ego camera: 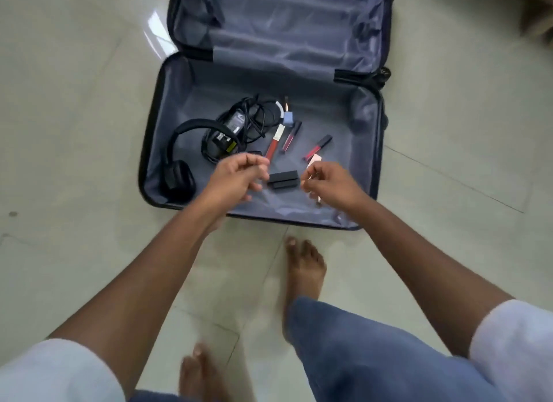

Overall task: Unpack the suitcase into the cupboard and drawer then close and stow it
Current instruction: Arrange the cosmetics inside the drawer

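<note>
The dark suitcase [155, 108] lies open on the floor, its grey-lined lid [287, 21] folded back. In the near half lie black headphones [179, 162], a black charger with tangled cables [236, 126], a red tube [273, 145], two lip glosses [291, 136] [318, 147], a small blue-capped bottle [288, 117] and a black box [283, 179]. My left hand [239, 177] hovers just left of the box with loosely curled fingers and holds nothing. My right hand [329, 183] hovers right of the box, fingers curled. A pale pink item [314, 160] shows at its fingertips; whether the hand grips it is unclear.
Pale floor tiles [74, 102] surround the suitcase. My bare feet [305, 270] stand just in front of its near edge. A wooden furniture corner [538, 18] shows at the top right.
</note>
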